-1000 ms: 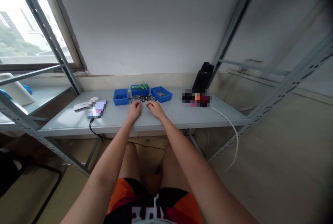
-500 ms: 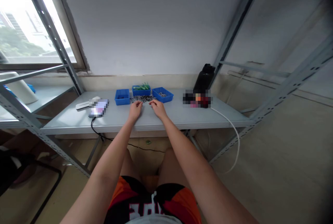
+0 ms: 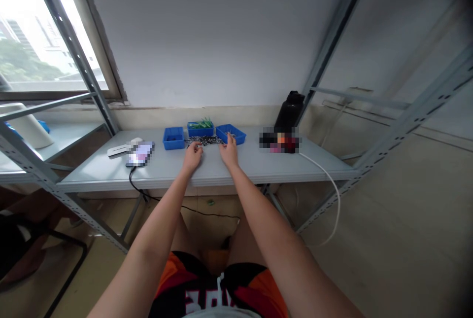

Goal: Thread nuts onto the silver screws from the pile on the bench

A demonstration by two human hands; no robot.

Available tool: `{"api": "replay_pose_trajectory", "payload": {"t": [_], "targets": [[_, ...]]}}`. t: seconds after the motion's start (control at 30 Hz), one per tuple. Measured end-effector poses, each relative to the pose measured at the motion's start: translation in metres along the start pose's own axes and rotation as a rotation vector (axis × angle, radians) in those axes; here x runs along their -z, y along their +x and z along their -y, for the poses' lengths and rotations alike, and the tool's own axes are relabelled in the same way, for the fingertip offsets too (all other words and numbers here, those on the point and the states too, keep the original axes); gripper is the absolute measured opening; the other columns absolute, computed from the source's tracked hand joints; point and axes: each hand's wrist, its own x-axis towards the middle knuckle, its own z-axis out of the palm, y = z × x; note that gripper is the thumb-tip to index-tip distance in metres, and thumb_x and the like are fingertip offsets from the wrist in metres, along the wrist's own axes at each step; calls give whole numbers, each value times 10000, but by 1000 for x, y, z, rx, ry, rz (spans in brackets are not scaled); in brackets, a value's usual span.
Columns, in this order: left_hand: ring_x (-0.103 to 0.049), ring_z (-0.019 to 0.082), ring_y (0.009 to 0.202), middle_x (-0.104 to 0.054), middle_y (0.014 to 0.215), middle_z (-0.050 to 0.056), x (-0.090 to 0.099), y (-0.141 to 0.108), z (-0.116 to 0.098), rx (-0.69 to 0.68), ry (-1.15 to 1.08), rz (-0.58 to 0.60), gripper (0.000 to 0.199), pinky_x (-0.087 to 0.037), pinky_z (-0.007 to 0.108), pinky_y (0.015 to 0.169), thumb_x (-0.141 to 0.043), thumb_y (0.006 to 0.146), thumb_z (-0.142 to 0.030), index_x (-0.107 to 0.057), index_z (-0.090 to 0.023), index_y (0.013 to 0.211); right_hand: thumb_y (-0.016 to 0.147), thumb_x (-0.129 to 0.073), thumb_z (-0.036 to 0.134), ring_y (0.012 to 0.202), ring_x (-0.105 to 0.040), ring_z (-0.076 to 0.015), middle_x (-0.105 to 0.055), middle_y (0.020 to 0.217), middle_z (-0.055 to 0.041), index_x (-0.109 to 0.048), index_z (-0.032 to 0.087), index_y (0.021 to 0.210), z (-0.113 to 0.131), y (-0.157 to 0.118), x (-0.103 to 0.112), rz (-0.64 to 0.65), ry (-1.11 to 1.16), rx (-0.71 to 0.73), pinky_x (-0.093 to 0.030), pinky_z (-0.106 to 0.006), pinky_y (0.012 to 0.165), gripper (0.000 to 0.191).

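My left hand (image 3: 192, 157) rests at the near edge of a loose pile of small black and silver pieces (image 3: 205, 140). Its fingertips are pinched together, and whatever may be between them is too small to make out. My right hand (image 3: 229, 154) is at the near side of the right blue tray (image 3: 241, 137), fingers stretched toward it and thumb apart. Small silvery pieces lie in that tray, partly covered by the fingers. Behind the pile is a blue tray (image 3: 200, 132) with green slender pieces (image 3: 202, 123). Left of the pile, another blue tray (image 3: 173, 146) holds dark pieces.
A phone (image 3: 140, 154) with a black cable and a white object (image 3: 120, 149) lie on the left of the grey tabletop (image 3: 254, 167). On the right are a black bottle (image 3: 290, 113) and a blurred item (image 3: 280, 141) with a white cable (image 3: 334, 187). Metal posts flank the table.
My right hand has moved right and away from me, from beside the pile to the right tray, and its fingers have stretched out. My left hand has stayed almost in place.
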Motion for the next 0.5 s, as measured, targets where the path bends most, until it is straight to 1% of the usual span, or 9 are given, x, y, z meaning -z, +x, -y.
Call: {"api": "replay_pose_trajectory", "payload": {"t": [0.2, 0.3, 0.37, 0.5], "targets": [[-548, 139, 576, -612, 690, 21, -1, 1, 3, -3, 9, 9, 231, -457, 278, 661, -496, 809, -171, -636, -137, 989, 807, -468, 227, 1062, -607, -258, -359, 1454, -238, -280, 116, 1488, -12, 7, -7, 13, -41, -25, -412, -459, 1039, 715], [-560, 141, 590, -612, 683, 15, -2, 3, 7, -15, 30, 20, 226, -457, 274, 666, -492, 806, -175, -641, -147, 974, 800, -476, 242, 1140, -573, -265, -384, 1442, -219, -265, 137, 1497, -18, 10, -9, -9, -57, -22, -413, -452, 1041, 735], [-564, 143, 594, -609, 675, 11, -2, 4, 10, -25, 44, 25, 222, -456, 270, 657, -494, 804, -182, -645, -151, 964, 805, -464, 249, 1120, -588, -253, -378, 1446, -215, -251, 147, 1505, -20, 11, -10, -8, -67, -19, -429, -430, 1026, 739], [-570, 146, 609, -616, 680, 14, -2, 5, 15, -56, 64, 36, 206, -452, 265, 647, -510, 794, -213, -651, -155, 933, 810, -446, 252, 1064, -618, -241, -342, 1465, -236, -227, 108, 1513, -18, 11, -9, 20, -84, -46, -437, -397, 1013, 751]]}}
